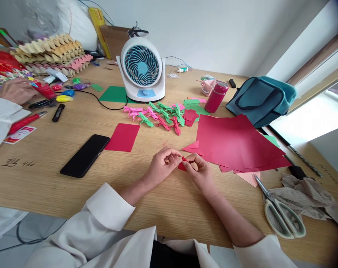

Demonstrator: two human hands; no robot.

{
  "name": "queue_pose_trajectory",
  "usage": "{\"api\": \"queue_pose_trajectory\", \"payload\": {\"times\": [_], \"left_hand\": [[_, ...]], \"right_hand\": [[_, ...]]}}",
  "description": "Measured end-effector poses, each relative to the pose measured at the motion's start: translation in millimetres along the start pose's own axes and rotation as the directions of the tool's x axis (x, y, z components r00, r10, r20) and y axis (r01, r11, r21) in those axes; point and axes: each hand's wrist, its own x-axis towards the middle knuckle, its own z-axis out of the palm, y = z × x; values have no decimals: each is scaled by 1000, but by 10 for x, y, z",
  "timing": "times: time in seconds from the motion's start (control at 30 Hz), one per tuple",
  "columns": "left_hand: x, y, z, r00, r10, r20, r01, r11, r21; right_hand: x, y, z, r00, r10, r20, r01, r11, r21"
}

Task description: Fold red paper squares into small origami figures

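Both hands meet over the front middle of the wooden table, pinching a small piece of red paper [182,166] between them. My left hand [163,163] grips its left side with thumb and forefinger. From the other side my right hand [198,172] pinches it, fingers curled; part of the paper is hidden by the fingers. Just beyond lies a folded red paper triangle [191,146]. Large red sheets [236,143] spread to the right of my right hand. Several folded pink, green and red paper figures [160,114] lie in a heap farther back.
A black phone [85,156] and a red card [123,137] lie left. Scissors [280,212] rest at right near a crumpled cloth [305,195]. Behind stand a fan [142,70], a red can [216,97] and a teal bag [262,98]. Another person's hand [16,91] is at far left.
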Motion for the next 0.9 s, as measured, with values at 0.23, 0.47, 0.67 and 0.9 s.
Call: {"api": "queue_pose_trajectory", "payload": {"times": [0.23, 0.47, 0.67, 0.9], "left_hand": [[5, -71, 28, 1000, 2, 7, -2, 1000, 11], [7, -35, 23, 1000, -8, 8, 8, 1000, -4], [9, -26, 29, 1000, -19, 3, 19, 999, -26], [13, -56, 39, 995, -96, 28, 98, 991, -91]], "right_hand": [[14, 90, 18, 990, 136, 48, -143, 973, 180], [27, 76, 31, 986, 158, 52, -165, 963, 211], [29, 72, 42, 984, 170, 52, -178, 955, 236], [21, 127, 43, 981, 184, 66, -195, 952, 237]]}}
